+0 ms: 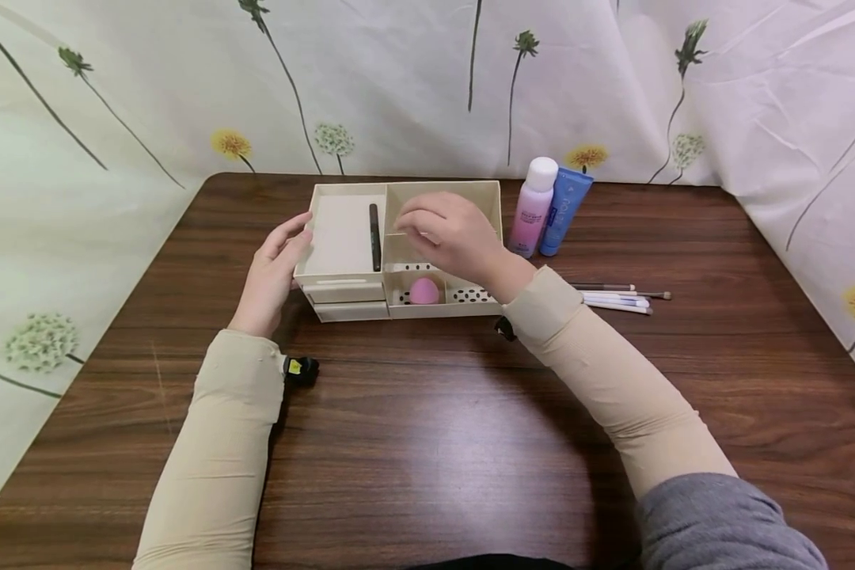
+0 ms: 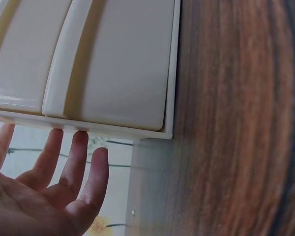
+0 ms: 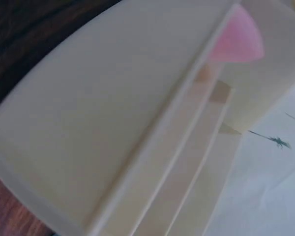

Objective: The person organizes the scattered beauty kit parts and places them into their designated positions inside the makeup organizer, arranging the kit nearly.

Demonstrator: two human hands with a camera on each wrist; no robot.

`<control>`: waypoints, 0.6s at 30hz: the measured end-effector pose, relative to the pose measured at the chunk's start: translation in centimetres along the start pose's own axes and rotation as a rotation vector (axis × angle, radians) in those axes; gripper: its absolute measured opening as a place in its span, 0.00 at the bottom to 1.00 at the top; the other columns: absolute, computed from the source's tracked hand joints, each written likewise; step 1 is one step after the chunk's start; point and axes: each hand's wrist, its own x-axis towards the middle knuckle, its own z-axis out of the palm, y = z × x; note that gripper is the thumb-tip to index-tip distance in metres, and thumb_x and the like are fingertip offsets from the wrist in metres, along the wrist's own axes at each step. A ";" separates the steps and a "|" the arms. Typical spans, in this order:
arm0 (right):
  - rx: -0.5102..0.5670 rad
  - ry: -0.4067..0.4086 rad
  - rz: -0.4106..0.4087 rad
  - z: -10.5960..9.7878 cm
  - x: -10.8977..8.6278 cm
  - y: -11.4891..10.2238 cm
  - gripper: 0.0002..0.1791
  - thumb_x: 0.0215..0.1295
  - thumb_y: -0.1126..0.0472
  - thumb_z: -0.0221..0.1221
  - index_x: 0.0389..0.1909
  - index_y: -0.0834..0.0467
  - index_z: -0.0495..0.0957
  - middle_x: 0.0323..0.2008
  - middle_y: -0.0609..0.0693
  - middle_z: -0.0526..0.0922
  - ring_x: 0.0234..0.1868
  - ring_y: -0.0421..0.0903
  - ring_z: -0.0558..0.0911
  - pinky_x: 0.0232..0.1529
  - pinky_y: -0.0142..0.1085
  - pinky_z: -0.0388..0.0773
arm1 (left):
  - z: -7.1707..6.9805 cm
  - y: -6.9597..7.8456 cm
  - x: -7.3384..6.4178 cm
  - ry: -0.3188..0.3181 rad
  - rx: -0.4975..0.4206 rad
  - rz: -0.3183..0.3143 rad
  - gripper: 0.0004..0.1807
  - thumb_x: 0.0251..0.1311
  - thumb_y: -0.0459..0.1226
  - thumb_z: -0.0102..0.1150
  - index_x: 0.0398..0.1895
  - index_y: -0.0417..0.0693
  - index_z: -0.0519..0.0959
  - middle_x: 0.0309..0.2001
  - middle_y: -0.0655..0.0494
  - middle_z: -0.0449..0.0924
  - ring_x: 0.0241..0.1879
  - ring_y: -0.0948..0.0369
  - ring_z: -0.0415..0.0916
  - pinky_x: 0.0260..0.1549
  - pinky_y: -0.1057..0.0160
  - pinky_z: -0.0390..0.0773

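A cream desktop organizer (image 1: 342, 279) stands on the table, with two drawers at its front left and open compartments to the right. My left hand (image 1: 267, 277) rests its fingers along the organizer's left side; in the left wrist view, extended fingertips (image 2: 79, 137) touch that side beside the drawer fronts (image 2: 123, 64). A black pen (image 1: 374, 237) lies on the top left tray. Over the right compartments hovers my right hand (image 1: 456, 233), fingers loosely bent, nothing visible in them. A pink makeup sponge (image 1: 423, 291) sits in a front compartment, visible also in the right wrist view.
Right of the organizer stand a pink bottle with a white cap (image 1: 533, 207) and a blue tube (image 1: 566, 212). Several makeup brushes (image 1: 616, 301) lie on the wooden table (image 1: 427, 443) beyond my right wrist. A flowered cloth (image 1: 413, 87) hangs behind the table.
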 end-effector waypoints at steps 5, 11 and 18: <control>0.042 0.081 0.111 -1.5 -0.6 -0.1 0.05 0.60 0.72 0.64 0.36 0.65 0.85 0.36 0.57 0.87 0.41 0.53 0.86 0.53 0.38 0.80 | 0.0 -0.1 -0.1 -0.001 -0.001 0.002 0.29 0.71 0.52 0.52 0.73 0.58 0.66 0.50 0.62 0.72 0.46 0.67 0.74 0.33 0.73 0.79; 0.131 0.225 0.181 -3.4 -1.4 0.1 0.03 0.58 0.75 0.65 0.34 0.69 0.83 0.32 0.60 0.86 0.35 0.53 0.84 0.44 0.36 0.79 | 0.0 -0.2 0.0 -0.003 0.006 0.004 0.29 0.71 0.52 0.51 0.73 0.58 0.66 0.50 0.62 0.72 0.45 0.67 0.74 0.33 0.73 0.79; 0.169 0.417 0.339 -5.3 -2.7 0.6 0.03 0.55 0.77 0.65 0.32 0.71 0.83 0.27 0.61 0.85 0.30 0.41 0.81 0.37 0.28 0.77 | 0.1 -0.2 0.0 0.010 0.018 0.005 0.28 0.71 0.52 0.52 0.72 0.59 0.67 0.49 0.62 0.72 0.45 0.66 0.74 0.33 0.73 0.78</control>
